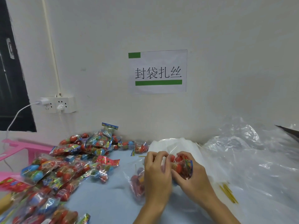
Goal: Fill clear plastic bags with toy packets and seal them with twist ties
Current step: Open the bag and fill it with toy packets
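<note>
My right hand (pixel 193 175) grips a toy packet (pixel 182 166) of red balls with a colourful header, held just above the blue table cover (pixel 103 201). My left hand (pixel 156 172) sits close beside it with fingers curled on the rim of a clear plastic bag (pixel 137 183). That bag lies under the left hand and has red toys inside. A heap of toy packets (pixel 64 167) with red and blue balls covers the table's left side. Several yellow twist ties (pixel 228 192) lie to the right of my right forearm.
A pile of crumpled clear plastic bags (pixel 252 159) fills the right side. A white bag stack (pixel 174 146) lies behind my hands. A pink plastic piece (pixel 24 147) stands at far left. A wall socket (pixel 58 105) with a white cable and a paper sign (pixel 157 71) hang on the wall.
</note>
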